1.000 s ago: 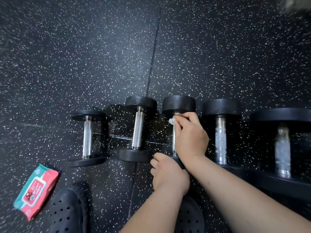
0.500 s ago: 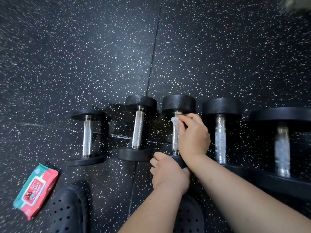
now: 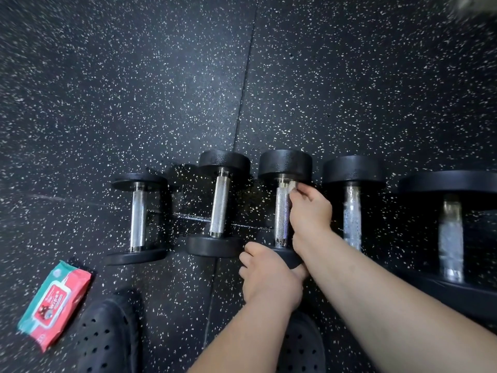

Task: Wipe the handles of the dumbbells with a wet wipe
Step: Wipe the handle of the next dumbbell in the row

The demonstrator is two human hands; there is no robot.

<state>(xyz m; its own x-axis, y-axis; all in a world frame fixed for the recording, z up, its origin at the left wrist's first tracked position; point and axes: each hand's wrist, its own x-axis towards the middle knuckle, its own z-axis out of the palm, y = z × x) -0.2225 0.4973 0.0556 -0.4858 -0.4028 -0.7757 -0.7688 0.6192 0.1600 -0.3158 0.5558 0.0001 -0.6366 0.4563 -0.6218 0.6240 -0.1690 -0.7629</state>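
Several black dumbbells with steel handles lie in a row on the speckled floor. My right hand (image 3: 309,211) pinches a small white wet wipe (image 3: 291,186) against the top right of the middle dumbbell's handle (image 3: 281,216), just under its far head (image 3: 285,164). My left hand (image 3: 269,273) grips that dumbbell's near head, mostly hidden under my fingers. To the left lie a small dumbbell (image 3: 138,216) and a second dumbbell (image 3: 219,205). To the right, two larger dumbbell handles (image 3: 351,216) (image 3: 451,238) look wet and shiny.
A red and teal wet wipe pack (image 3: 55,302) lies on the floor at lower left. My black perforated clogs (image 3: 105,337) (image 3: 301,348) stand at the bottom edge. Floor mat seams run up from the dumbbells and across behind them.
My right hand with the wipe has shifted from the left of the handle's top to its right side, uncovering most of the handle. My left hand stays on the near head.
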